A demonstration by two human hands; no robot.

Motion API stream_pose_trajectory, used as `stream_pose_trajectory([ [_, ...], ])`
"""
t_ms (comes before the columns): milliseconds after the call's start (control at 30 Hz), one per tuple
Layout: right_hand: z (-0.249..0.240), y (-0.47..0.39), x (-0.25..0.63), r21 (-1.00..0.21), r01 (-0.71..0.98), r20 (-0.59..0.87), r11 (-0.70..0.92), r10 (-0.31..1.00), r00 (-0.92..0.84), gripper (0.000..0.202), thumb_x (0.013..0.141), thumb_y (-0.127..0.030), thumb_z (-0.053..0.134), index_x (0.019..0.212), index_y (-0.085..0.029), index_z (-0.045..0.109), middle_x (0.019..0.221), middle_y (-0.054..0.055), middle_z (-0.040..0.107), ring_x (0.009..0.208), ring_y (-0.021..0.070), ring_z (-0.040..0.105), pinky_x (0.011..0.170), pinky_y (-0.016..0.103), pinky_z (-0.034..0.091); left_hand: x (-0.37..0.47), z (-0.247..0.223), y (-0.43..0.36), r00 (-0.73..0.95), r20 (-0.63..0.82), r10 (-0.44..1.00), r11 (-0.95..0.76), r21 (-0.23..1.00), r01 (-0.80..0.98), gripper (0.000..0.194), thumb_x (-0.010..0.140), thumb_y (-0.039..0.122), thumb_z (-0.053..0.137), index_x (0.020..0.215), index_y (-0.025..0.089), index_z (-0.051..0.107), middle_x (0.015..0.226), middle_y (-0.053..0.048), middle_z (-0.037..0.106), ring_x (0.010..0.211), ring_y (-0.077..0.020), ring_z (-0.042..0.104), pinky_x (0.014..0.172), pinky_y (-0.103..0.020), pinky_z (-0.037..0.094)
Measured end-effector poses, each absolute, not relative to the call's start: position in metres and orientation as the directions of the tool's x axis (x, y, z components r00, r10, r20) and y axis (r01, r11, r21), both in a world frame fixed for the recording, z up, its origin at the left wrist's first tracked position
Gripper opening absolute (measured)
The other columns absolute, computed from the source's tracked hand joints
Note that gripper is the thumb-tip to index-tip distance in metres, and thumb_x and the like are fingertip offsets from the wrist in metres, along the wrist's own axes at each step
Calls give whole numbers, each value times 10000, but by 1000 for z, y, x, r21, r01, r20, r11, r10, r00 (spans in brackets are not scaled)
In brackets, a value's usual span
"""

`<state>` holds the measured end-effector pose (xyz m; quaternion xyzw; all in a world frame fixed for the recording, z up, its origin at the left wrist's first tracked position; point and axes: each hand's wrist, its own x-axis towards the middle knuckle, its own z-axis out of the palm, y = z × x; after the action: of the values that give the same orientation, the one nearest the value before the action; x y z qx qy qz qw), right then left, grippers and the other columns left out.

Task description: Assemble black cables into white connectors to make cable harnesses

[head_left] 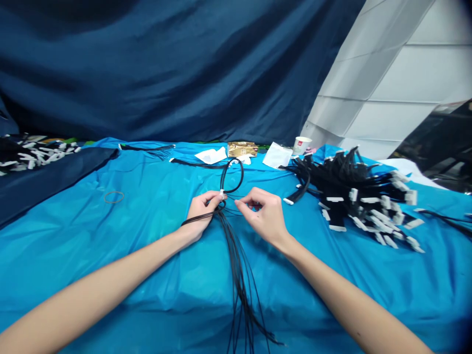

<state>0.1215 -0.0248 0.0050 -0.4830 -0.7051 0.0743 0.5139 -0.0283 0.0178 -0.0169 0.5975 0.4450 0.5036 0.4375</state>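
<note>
My left hand (pixel 202 211) is closed on a bundle of thin black wires (pixel 236 260), pinching it near a small white connector (pixel 221 192). Above that connector the wires curve up into a loop; below, the loose strands fan down over the front of the table. Some strands also pass around the left palm. To the right, my right hand (pixel 260 211) has its thumb and forefinger pinched together at the end of a thin black strand that runs across from the bundle.
A large heap of black wire bundles with white connectors (pixel 368 196) lies at the right, another heap (pixel 33 152) at far left. A rubber band (pixel 114 197) rests on the blue sheet (pixel 147 275). Behind stand a paper cup (pixel 302 145), a gold packet (pixel 242 149) and white papers (pixel 277 155).
</note>
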Motion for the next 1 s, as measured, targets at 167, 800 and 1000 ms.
stream_pose_trajectory([
  [167, 5, -24, 122, -620, 588, 645, 519, 764, 6, 153, 713, -188, 579, 562, -165, 582, 546, -14, 521, 505, 92, 438, 501, 234, 332, -29, -20, 20, 132, 256, 958, -273, 953, 134, 189, 715, 323, 580, 727, 162, 677, 848, -49, 677, 836, -175, 580, 797, -264, 391],
  [800, -5, -21, 121, -472, 665, 712, 579, 695, -100, 136, 797, -228, 545, 730, -184, 655, 687, 22, 626, 621, 124, 533, 555, 247, 387, -27, -18, 17, 211, 250, 945, -282, 949, 139, 126, 679, 274, 605, 653, 179, 684, 815, -54, 668, 792, -187, 567, 777, -274, 396],
  [1000, -9, -17, 126, -231, 766, 818, 600, 546, -182, 153, 828, -211, 518, 875, -194, 663, 769, 49, 632, 719, 155, 525, 629, 281, 424, -27, -19, 18, 259, 95, 961, -90, 995, -33, 210, 709, 337, 602, 747, 149, 685, 776, -39, 657, 713, -136, 531, 670, -232, 374],
])
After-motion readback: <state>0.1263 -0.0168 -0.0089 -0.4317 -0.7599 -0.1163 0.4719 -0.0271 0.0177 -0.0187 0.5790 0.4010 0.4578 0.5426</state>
